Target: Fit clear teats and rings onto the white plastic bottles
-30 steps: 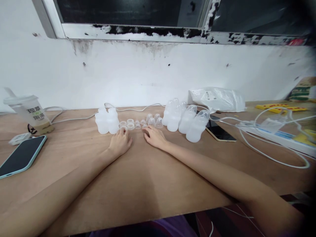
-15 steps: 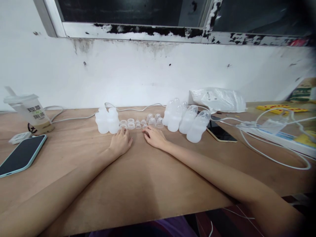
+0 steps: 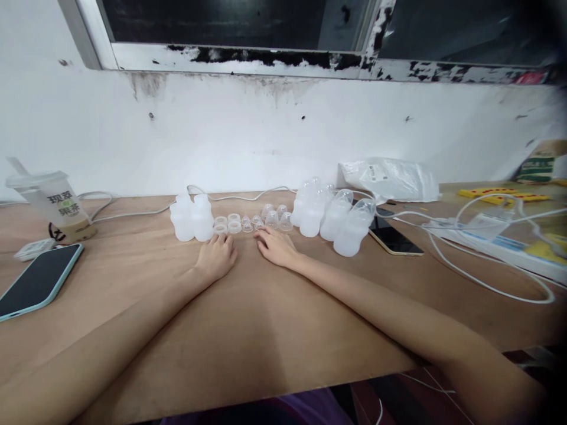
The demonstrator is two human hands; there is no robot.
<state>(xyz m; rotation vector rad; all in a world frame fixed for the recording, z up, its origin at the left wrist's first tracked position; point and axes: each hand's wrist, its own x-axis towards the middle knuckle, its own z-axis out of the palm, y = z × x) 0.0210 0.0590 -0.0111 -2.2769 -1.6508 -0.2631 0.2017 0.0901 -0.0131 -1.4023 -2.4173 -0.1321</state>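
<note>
My left hand (image 3: 216, 257) rests on the brown table, holding nothing, with its fingertips just in front of the clear collar rings (image 3: 234, 226). Left of the rings stand cloudy white bottle bodies (image 3: 203, 218) without tops. My right hand (image 3: 275, 247) also lies on the table, holding nothing, fingers loosely bent by the small clear bottle nipples (image 3: 247, 224). Behind that hand sit several clear dome caps (image 3: 285, 222). Further right, a group of baby bottles (image 3: 352, 231) wears clear domes. A strip of bare tabletop separates my two hands.
On the left are a drink cup (image 3: 62, 203), a white charger (image 3: 34, 249) and a phone (image 3: 39, 282). At the right lie another phone (image 3: 396, 237), a plastic bag (image 3: 392, 180), a power strip (image 3: 496, 242) and looping white cables (image 3: 473, 274). A white wall (image 3: 248, 136) rises behind.
</note>
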